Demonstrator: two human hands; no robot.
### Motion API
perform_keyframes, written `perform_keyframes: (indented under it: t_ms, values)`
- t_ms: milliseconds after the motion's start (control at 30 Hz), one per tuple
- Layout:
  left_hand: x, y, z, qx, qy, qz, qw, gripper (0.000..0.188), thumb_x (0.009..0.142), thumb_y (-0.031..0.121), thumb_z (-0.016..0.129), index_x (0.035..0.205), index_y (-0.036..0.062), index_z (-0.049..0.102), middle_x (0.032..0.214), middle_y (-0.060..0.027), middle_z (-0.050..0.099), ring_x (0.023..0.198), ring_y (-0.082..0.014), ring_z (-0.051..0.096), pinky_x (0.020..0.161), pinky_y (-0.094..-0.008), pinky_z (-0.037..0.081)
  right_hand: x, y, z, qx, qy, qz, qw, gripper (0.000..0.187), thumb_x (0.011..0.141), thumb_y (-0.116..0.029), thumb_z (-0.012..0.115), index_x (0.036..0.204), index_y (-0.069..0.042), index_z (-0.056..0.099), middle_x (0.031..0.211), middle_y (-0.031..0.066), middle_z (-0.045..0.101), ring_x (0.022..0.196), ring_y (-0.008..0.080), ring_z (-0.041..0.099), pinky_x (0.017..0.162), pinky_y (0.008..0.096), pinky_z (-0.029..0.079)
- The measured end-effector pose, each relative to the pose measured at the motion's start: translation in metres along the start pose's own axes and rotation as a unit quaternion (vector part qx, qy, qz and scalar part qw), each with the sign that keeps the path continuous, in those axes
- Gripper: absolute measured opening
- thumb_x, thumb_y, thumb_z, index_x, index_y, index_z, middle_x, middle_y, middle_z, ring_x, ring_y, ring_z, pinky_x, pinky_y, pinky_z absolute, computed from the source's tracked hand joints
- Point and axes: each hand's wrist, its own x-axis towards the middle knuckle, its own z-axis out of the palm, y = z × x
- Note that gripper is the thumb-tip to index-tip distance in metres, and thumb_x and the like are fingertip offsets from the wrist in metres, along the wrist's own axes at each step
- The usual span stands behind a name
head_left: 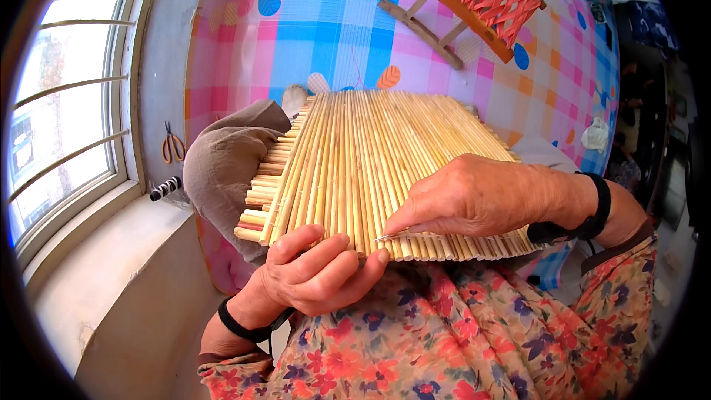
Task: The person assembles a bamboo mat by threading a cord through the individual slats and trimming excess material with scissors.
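A mat of pale yellow stalks (370,155) lies across my lap, its stalks side by side and running away from me. Along the left side, shorter cut stalk ends show in a second layer underneath. My left hand (322,270) is closed on the near edge, fingers curled over it and the thumb at the stalk tips. Just right of it, my right hand (463,196) pinches a thin needle (383,237) low over the stalks, its tip close to my left thumb. White thread (422,235) runs along the near edge beneath the right hand.
Scissors (173,147) and a black-and-white striped roll (165,189) are at the left beside the barred window (70,81). A wooden stool with woven red straps (474,0) lies tilted on the patterned sheet (318,22). A crumpled white bag (595,135) sits at the right.
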Motion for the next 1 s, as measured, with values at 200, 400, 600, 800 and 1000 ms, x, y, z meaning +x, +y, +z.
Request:
perform_keyframes:
  t_ms: [200, 400, 600, 800, 1000]
  values:
    - [0.001, 0.001, -0.001, -0.020, -0.005, -0.024, 0.999, 0.026, 0.076, 0.014, 0.072, 0.101, 0.0234, 0.069, 0.099, -0.0002, 0.050, 0.087, -0.0128, 0.055, 0.075, -0.0275, 0.044, 0.002, -0.002, -0.003, -0.003, -0.018, 0.013, 1.000, 0.022, 0.094, -0.019, 0.057, 0.114, -0.013, 0.064, 0.085, 0.0096, 0.065, 0.077, 0.0291, 0.064, 0.065, 0.0374, 0.051]
    - [0.003, 0.000, -0.008, -0.026, -0.042, -0.012, 0.999, 0.027, 0.078, 0.013, 0.066, 0.104, 0.0207, 0.069, 0.097, -0.0001, 0.053, 0.085, -0.0126, 0.056, 0.075, -0.0270, 0.043, 0.003, -0.003, -0.003, 0.010, -0.020, 0.038, 0.999, 0.020, 0.092, -0.021, 0.057, 0.106, -0.011, 0.067, 0.092, 0.0113, 0.069, 0.083, 0.0308, 0.065, 0.069, 0.0384, 0.053]
    - [0.011, -0.006, -0.011, -0.026, -0.057, 0.018, 0.998, 0.027, 0.077, 0.015, 0.066, 0.103, 0.0180, 0.068, 0.092, 0.0009, 0.054, 0.082, -0.0120, 0.057, 0.077, -0.0281, 0.044, 0.002, -0.003, -0.002, 0.012, -0.017, 0.047, 0.999, 0.020, 0.092, -0.022, 0.057, 0.106, -0.011, 0.067, 0.092, 0.0112, 0.069, 0.084, 0.0306, 0.066, 0.070, 0.0385, 0.053]
    - [0.008, -0.004, -0.009, -0.013, -0.049, 0.029, 0.998, 0.024, 0.079, 0.015, 0.064, 0.103, 0.0185, 0.068, 0.092, 0.0014, 0.055, 0.082, -0.0119, 0.057, 0.081, -0.0299, 0.045, 0.001, -0.004, -0.003, 0.027, -0.023, 0.054, 0.998, 0.020, 0.093, -0.023, 0.057, 0.107, -0.012, 0.067, 0.092, 0.0113, 0.069, 0.083, 0.0314, 0.065, 0.069, 0.0383, 0.053]
    - [0.005, -0.004, -0.008, -0.010, -0.037, 0.036, 0.999, 0.023, 0.080, 0.017, 0.064, 0.103, 0.0183, 0.068, 0.092, 0.0020, 0.056, 0.084, -0.0123, 0.057, 0.082, -0.0293, 0.045, 0.003, -0.004, -0.003, 0.033, -0.038, 0.059, 0.997, 0.021, 0.093, -0.023, 0.057, 0.108, -0.012, 0.067, 0.092, 0.0119, 0.069, 0.081, 0.0321, 0.065, 0.068, 0.0386, 0.052]
